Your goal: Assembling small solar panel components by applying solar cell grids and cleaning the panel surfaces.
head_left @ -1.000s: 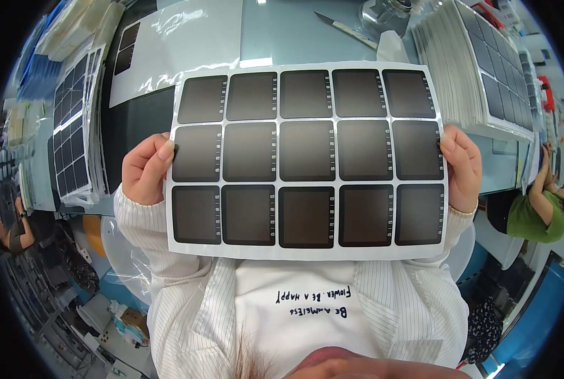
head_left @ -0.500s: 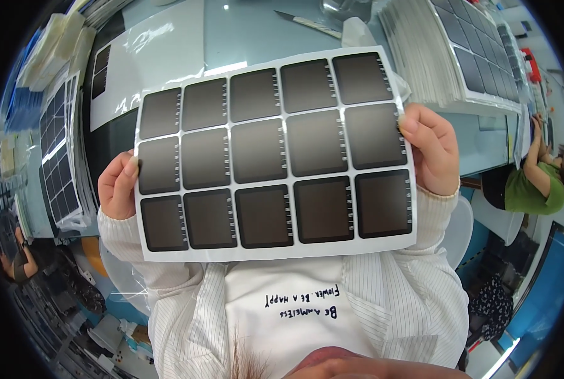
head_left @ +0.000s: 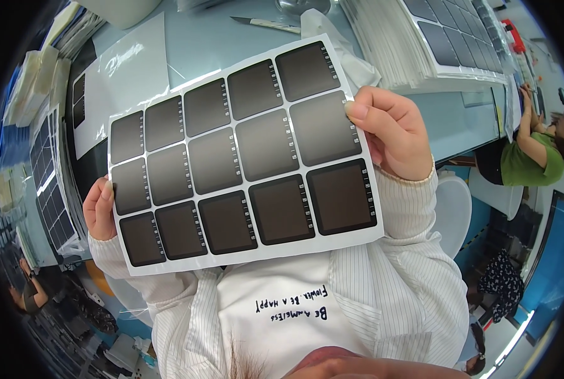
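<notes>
A white sheet (head_left: 241,192) bearing rows of dark, rounded-square panels is held up in front of my chest, tilted so its right end is higher. Each panel has a strip of small marks along its right side. My left hand (head_left: 99,208) pinches the sheet's left edge between thumb and fingers. On the other side, my right hand (head_left: 392,129) grips the right edge, thumb on the front face. The fingers behind the sheet are partly hidden.
A tall stack of similar sheets (head_left: 395,54) stands at the back right of the table. More panelled sheets (head_left: 51,183) lie at the left. A craft knife (head_left: 266,24) rests at the back beside crumpled white material (head_left: 332,44). A person in green (head_left: 534,155) works at the right.
Both hands have shifted left with the sheet, and its left end has dropped, so it slants more than before. My view of the table has shifted as well.
</notes>
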